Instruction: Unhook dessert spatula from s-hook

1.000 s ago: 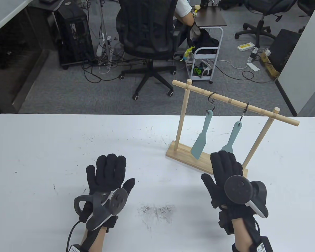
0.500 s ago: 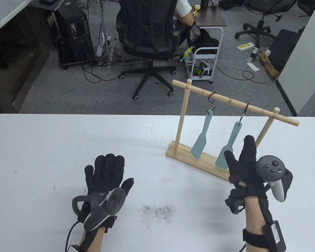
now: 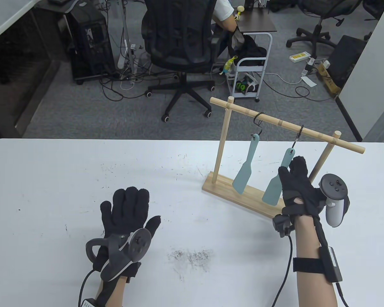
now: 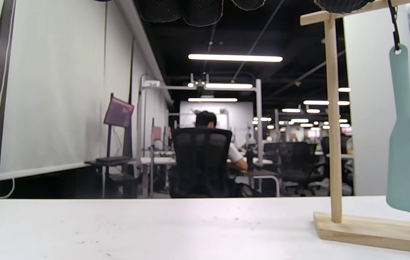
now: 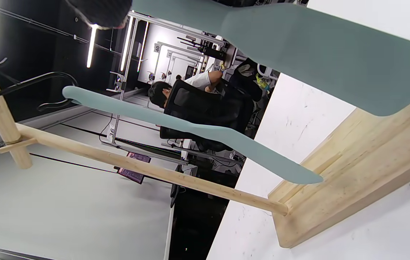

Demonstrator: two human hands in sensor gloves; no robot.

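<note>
Table view | right hand (image 3: 299,188) fingers (image 3: 297,166) hide spatula (image 3: 276,182) handle, grasp unclear | left hand (image 3: 128,217) flat

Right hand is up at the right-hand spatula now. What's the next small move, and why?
Probably close the right hand around the handle of the right spatula, then lift it slightly. Its hole still sits on the s-hook under the wooden rail, and the fingers are beside the handle without a clear grip.

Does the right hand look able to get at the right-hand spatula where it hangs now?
Probably yes. The right hand is raised beside the right spatula, fingers at its handle just under the s-hook. Nothing stands between them; the other spatula hangs apart on the left. Whether it grips yet is unclear.
</note>
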